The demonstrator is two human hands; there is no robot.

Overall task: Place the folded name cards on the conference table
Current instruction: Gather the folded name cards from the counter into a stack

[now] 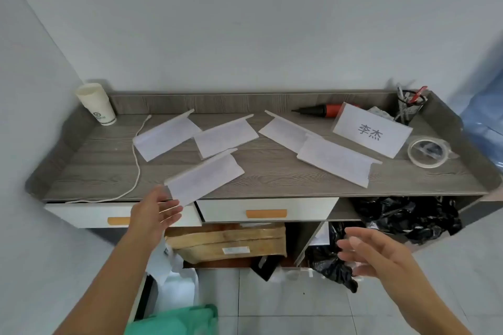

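We're looking down on a grey wood-grain table (272, 171) and six folded name cards are spread across it. Five lie blank side towards us; the sixth, the printed card (373, 130), faces us at the far right, next to a tape roll (427, 151). Our left hand (155, 215) sits at the front edge, fingers loosely spread, tips touching or just short of the nearest card (204, 179), which overhangs the edge slightly, and we can't tell which. Our right hand (375, 255) hovers lower, fingers apart, holding nothing. By our reckoning the laying-out looks close to finished, with perhaps tidying and straightening left
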